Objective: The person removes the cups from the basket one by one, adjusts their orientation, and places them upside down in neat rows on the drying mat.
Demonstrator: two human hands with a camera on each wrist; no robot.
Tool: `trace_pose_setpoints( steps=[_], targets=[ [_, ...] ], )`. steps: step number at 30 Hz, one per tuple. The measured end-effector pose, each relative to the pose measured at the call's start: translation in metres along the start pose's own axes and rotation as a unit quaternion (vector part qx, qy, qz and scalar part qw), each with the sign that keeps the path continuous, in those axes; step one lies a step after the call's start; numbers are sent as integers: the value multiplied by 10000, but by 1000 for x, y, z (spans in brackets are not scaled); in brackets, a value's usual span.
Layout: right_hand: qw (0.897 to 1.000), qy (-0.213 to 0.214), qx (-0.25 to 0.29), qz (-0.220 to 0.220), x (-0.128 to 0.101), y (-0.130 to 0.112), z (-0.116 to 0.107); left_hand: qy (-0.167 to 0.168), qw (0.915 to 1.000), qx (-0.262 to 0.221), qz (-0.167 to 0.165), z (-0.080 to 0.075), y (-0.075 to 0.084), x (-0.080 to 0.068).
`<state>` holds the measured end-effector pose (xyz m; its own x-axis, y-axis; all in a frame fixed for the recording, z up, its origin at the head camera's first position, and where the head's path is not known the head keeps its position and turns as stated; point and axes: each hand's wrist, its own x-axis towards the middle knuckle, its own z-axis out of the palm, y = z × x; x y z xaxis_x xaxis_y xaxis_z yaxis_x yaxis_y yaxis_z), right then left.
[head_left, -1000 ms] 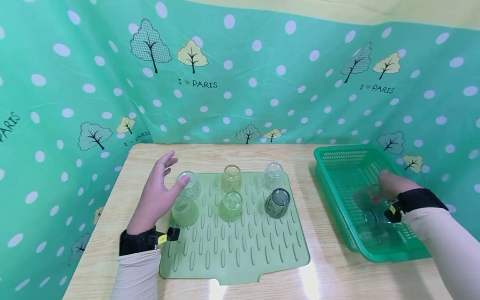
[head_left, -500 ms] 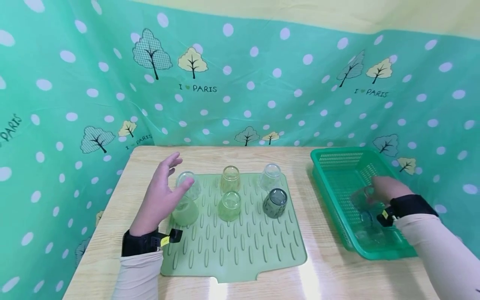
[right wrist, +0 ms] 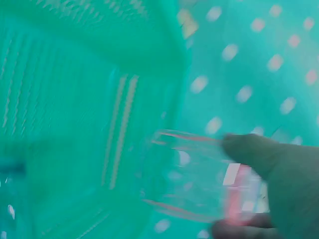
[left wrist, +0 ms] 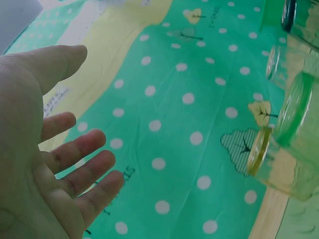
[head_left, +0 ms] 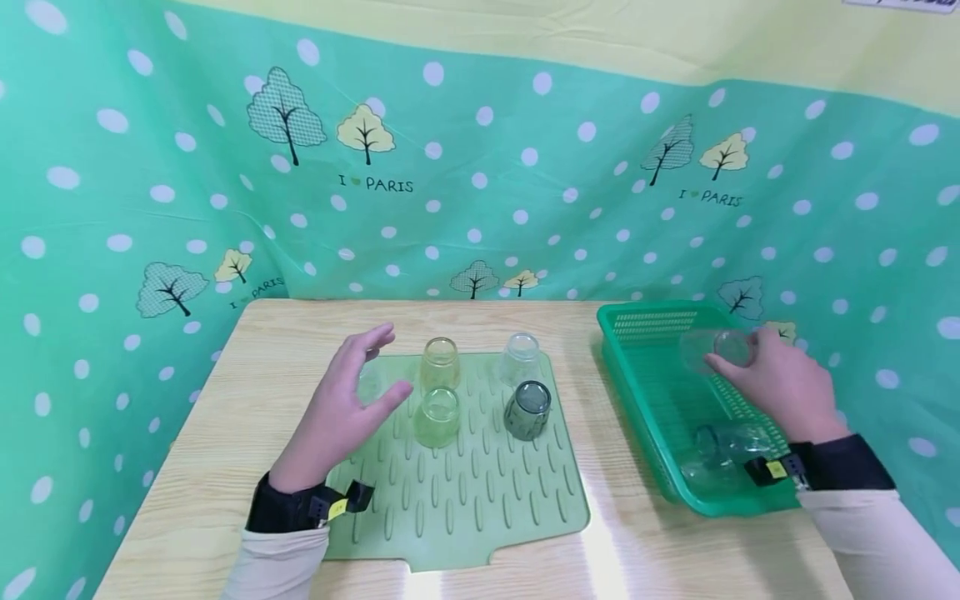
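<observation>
My right hand (head_left: 795,383) pinches a clear, faintly pink drinking glass (head_left: 697,350) by its base end. The glass lies on its side in the air over the green basket's far part, its mouth toward the left; the right wrist view is blurred. My left hand (head_left: 341,417) hovers over the left side of the green drying mat (head_left: 465,492), fingers loosely spread, holding nothing. It covers most of a clear glass (head_left: 369,385) and hides another green one. Upside down on the mat stand an amber glass (head_left: 440,367), a green glass (head_left: 437,421), a clear glass (head_left: 521,362) and a dark grey glass (head_left: 528,412).
The green plastic basket (head_left: 656,323) stands on the right of the wooden table (head_left: 277,358). Inside it near the front lie a bluish-rimmed clear glass (head_left: 738,437) and more clear glass (head_left: 701,471). A green dotted cloth (head_left: 390,267) hangs behind the table.
My right hand has lifted the pink-tinted glass up from inside the basket. My left hand stays open over the mat's left side. The head view has shifted a little.
</observation>
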<state>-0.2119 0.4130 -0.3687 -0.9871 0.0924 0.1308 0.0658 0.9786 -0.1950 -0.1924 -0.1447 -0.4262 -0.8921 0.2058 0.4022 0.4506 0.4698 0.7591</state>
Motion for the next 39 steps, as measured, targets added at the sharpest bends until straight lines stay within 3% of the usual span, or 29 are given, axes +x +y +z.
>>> trace_pose_setpoints(
  steps=[4,6,8,13,16,22,26,29,39],
  targets=[
    [9861,1413,650,-581,-20,-51,-2,-8,9995,67,297,2,16,-5],
    [9729,1796,1025,-1036,-29,-75,-1,-10,9990,98,434,4,25,-7],
    [9624,1863,1312,-1478,-35,-98,2,-48,9981,184,590,7,34,-9],
    [9529,1343,1599,-2200,-45,-147,23,-243,9937,489,974,17,52,-10],
    [9511,927,1804,-2328,-52,-172,41,-394,9906,640,1139,25,60,-9],
    [9324,525,2273,-2759,-69,-209,71,-854,9841,874,1291,50,69,-13],
    [9221,337,2376,-3035,-79,-224,85,-1003,9829,994,1186,65,69,-24],
    [9204,175,2361,-3110,-85,-230,95,-958,9822,1134,1154,72,67,-31],
    [9155,-191,2522,-3127,-96,-236,112,-942,9768,1592,1075,76,60,-44]
  ],
)
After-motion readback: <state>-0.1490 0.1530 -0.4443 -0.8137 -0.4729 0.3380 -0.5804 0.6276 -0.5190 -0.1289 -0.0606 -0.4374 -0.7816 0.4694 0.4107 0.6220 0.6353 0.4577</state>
